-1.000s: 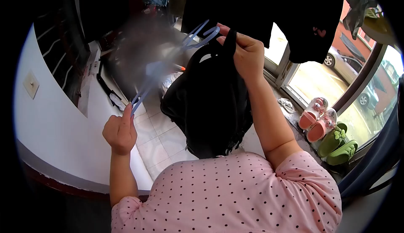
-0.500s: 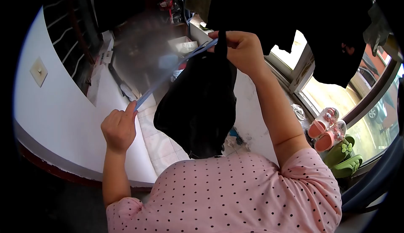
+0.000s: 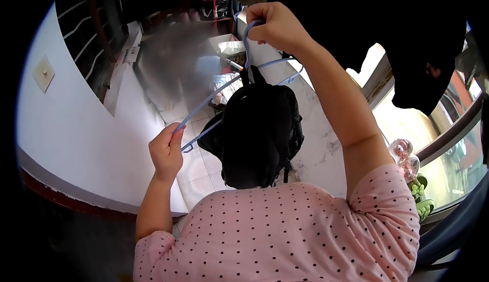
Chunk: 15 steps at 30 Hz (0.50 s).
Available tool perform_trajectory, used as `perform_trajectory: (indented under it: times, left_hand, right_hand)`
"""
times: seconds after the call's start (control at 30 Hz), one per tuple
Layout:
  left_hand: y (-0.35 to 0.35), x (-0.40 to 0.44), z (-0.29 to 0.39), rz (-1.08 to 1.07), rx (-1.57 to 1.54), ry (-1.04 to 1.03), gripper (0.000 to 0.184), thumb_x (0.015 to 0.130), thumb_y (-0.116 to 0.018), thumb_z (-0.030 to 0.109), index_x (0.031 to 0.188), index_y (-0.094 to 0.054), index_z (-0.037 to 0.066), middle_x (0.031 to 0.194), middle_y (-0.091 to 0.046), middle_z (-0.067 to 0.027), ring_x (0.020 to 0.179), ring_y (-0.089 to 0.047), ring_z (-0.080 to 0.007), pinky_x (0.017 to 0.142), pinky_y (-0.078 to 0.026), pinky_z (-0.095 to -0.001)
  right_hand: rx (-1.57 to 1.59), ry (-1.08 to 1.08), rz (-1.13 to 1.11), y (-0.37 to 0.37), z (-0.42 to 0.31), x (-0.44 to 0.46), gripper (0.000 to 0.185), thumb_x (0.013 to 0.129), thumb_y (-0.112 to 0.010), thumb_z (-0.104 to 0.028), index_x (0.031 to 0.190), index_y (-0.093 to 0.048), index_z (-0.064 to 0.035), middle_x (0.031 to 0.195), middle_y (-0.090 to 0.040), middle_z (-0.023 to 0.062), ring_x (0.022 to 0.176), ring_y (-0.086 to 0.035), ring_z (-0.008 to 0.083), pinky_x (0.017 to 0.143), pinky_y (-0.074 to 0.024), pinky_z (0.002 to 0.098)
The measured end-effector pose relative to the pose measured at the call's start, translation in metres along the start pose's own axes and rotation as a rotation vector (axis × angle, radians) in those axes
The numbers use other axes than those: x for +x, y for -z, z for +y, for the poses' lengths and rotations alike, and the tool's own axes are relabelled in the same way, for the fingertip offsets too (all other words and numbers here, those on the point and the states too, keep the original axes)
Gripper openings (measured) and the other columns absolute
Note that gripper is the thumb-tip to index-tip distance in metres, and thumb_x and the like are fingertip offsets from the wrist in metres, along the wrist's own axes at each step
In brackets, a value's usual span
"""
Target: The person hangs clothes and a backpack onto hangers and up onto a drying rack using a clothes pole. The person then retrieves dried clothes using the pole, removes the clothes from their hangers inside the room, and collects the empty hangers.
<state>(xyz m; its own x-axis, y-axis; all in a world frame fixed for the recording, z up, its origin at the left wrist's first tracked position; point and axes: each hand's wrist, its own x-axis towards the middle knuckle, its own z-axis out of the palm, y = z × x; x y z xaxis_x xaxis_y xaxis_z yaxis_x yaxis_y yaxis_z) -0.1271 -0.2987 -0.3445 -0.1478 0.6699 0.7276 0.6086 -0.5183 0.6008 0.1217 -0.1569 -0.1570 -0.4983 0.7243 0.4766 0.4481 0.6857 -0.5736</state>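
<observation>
A light blue clothes hanger (image 3: pixel 209 99) is held up in front of me by both hands. My right hand (image 3: pixel 278 26), raised high, is closed around its hook. Lower on the left, my left hand (image 3: pixel 166 152) pinches one end of the hanger between thumb and fingers. A black backpack (image 3: pixel 259 131) hangs from the middle of the hanger by the loop at its top. The backpack is upright in front of my chest, and neither hand touches it.
Dark clothes (image 3: pixel 336 22) hang at the upper right, close to my right arm. White-pink clogs (image 3: pixel 402 154) and green clogs (image 3: pixel 420 198) stand by the glass door. A white wall (image 3: pixel 66 134) rises on the left. Boxes and bags lie beyond the tiled floor (image 3: pixel 198 167).
My right hand has moved from the backpack's loop up to the hanger's hook. The backpack now hangs from the hanger. My left hand has shifted slightly right and down.
</observation>
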Motion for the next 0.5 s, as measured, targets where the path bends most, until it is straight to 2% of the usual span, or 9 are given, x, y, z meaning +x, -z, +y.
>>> perform_trajectory:
  times: [0.1, 0.13, 0.23, 0.27, 0.3, 0.33, 0.43, 0.47, 0.5]
  left_hand:
    - [-0.019, -0.023, -0.022, 0.088, -0.065, 0.09, 0.014, 0.088, -0.059, 0.009, 0.093, -0.064, -0.003, 0.067, -0.058, -0.0035, 0.058, -0.046, -0.0071, 0.053, -0.038, -0.0207]
    - [-0.019, -0.026, -0.029, 0.09, -0.062, 0.12, 0.014, 0.088, -0.06, 0.009, 0.093, -0.064, -0.003, 0.066, -0.057, -0.0031, 0.057, -0.046, -0.0069, 0.053, -0.037, -0.0205]
    - [-0.014, -0.02, -0.05, 0.042, -0.103, 0.272, 0.014, 0.087, -0.06, 0.009, 0.092, -0.065, -0.003, 0.064, -0.056, -0.0019, 0.056, -0.044, -0.0065, 0.052, -0.036, -0.0203]
    - [-0.014, -0.014, -0.058, 0.02, -0.129, 0.333, 0.014, 0.087, -0.061, 0.009, 0.091, -0.065, -0.003, 0.063, -0.055, -0.0015, 0.056, -0.044, -0.0065, 0.052, -0.036, -0.0203]
    - [-0.015, -0.007, -0.071, 0.007, -0.13, 0.309, 0.013, 0.087, -0.061, 0.009, 0.091, -0.065, -0.003, 0.063, -0.055, -0.0012, 0.055, -0.044, -0.0064, 0.051, -0.035, -0.0204]
    - [-0.017, 0.004, -0.087, -0.004, -0.132, 0.28, 0.013, 0.086, -0.061, 0.009, 0.09, -0.065, -0.003, 0.062, -0.054, -0.0009, 0.055, -0.043, -0.0064, 0.051, -0.035, -0.0205]
    - [-0.027, 0.041, -0.149, -0.067, -0.147, 0.179, 0.012, 0.084, -0.063, 0.008, 0.09, -0.065, -0.002, 0.06, -0.053, -0.0001, 0.054, -0.042, -0.0061, 0.049, -0.034, -0.0208]
    - [-0.032, 0.056, -0.169, -0.1, -0.191, 0.174, 0.011, 0.084, -0.063, 0.007, 0.09, -0.066, -0.002, 0.06, -0.052, 0.0001, 0.053, -0.042, -0.0062, 0.049, -0.033, -0.0207]
    - [-0.037, 0.07, -0.188, -0.136, -0.236, 0.177, 0.011, 0.083, -0.064, 0.006, 0.09, -0.066, -0.002, 0.059, -0.052, 0.0004, 0.052, -0.042, -0.0062, 0.048, -0.033, -0.0206]
  right_hand:
    - [0.544, 0.067, 0.022, -0.032, 0.045, 0.013, 0.015, 0.073, -0.062, -0.008, 0.087, -0.06, -0.0042, 0.076, -0.058, 0.0061, 0.072, -0.058, 0.0111, 0.065, -0.0459, 0.0245]
    - [0.65, 0.083, -0.02, -0.04, 0.062, 0.016, 0.023, 0.081, -0.063, -0.014, 0.101, -0.059, -0.0033, 0.093, -0.061, 0.0086, 0.081, -0.059, 0.0148, 0.075, -0.048, 0.03]
    - [0.373, 0.194, -0.045, -0.081, 0.112, -0.002, 0.025, 0.086, -0.06, -0.02, 0.102, -0.061, -0.0017, 0.089, -0.064, 0.0093, 0.076, -0.062, 0.0192, 0.073, -0.0491, 0.0329]
    - [0.167, 0.311, -0.152, -0.082, 0.117, -0.004, 0.025, 0.088, -0.057, -0.022, 0.102, -0.06, -0.0009, 0.085, -0.064, 0.01, 0.073, -0.062, 0.021, 0.07, -0.049, 0.0328]
    - [-0.04, 0.429, -0.257, -0.086, 0.121, -0.004, 0.027, 0.091, -0.054, -0.024, 0.102, -0.06, -0.0001, 0.082, -0.065, 0.0107, 0.07, -0.063, 0.0228, 0.067, -0.0489, 0.0327]
    - [-0.078, 0.356, -0.171, -0.102, 0.125, 0.0, 0.024, 0.092, -0.053, -0.022, 0.092, -0.062, -0.0001, 0.069, -0.062, 0.0116, 0.063, -0.062, 0.0237, 0.06, -0.0471, 0.0329]
    - [-0.142, 0.05, -0.185, -0.127, 0.15, 0.026, 0.024, 0.091, -0.053, -0.019, 0.081, -0.062, -0.0002, 0.062, -0.06, 0.0107, 0.058, -0.06, 0.0239, 0.056, -0.0451, 0.0343]
    - [-0.147, 0.035, -0.117, -0.133, 0.153, 0.034, 0.027, 0.09, -0.053, -0.019, 0.073, -0.061, -0.0007, 0.058, -0.058, 0.0116, 0.054, -0.058, 0.0267, 0.053, -0.0435, 0.0361]
    - [-0.167, 0.011, -0.066, -0.139, 0.16, 0.043, 0.03, 0.09, -0.053, -0.024, 0.072, -0.06, -0.0018, 0.058, -0.057, 0.0127, 0.055, -0.057, 0.0298, 0.053, -0.0427, 0.0383]
